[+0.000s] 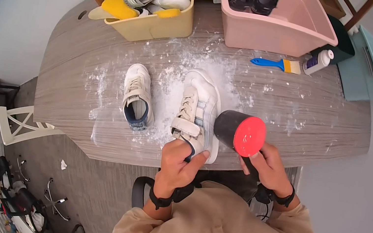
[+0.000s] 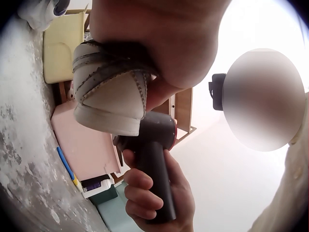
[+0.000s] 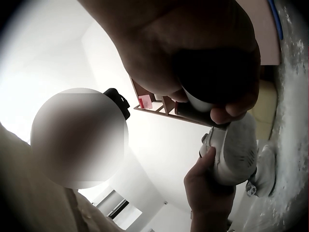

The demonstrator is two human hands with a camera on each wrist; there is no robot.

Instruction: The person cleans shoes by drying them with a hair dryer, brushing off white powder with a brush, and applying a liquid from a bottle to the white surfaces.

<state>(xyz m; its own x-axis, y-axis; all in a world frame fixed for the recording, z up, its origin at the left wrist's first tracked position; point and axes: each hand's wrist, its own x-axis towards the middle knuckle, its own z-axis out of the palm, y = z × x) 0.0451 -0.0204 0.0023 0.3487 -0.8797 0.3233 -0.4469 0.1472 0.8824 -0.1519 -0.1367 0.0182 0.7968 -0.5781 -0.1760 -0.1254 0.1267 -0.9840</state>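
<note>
My left hand (image 1: 177, 166) grips a white sneaker (image 1: 203, 102) at its heel, thumb at the collar, and the shoe is lifted above the powdery tabletop. Its laces and strap face up in the head view. In my right hand (image 1: 272, 170) is a black hair dryer (image 1: 225, 126) with a red back end, held by its handle. The dryer's front points at the sneaker's side, close to it. The left wrist view shows fingers wrapped round the dryer handle (image 2: 157, 186). A second white sneaker (image 1: 138, 95) with a dark blue lining stands on the table to the left.
White powder covers much of the wooden table (image 1: 82, 58). At the back stand a yellow bin (image 1: 162, 30) of shoes and a pink bin (image 1: 275, 40) with dark shoes. A blue-handled brush (image 1: 273, 63) and a white bottle (image 1: 318, 61) lie right, near a teal bin (image 1: 366, 73).
</note>
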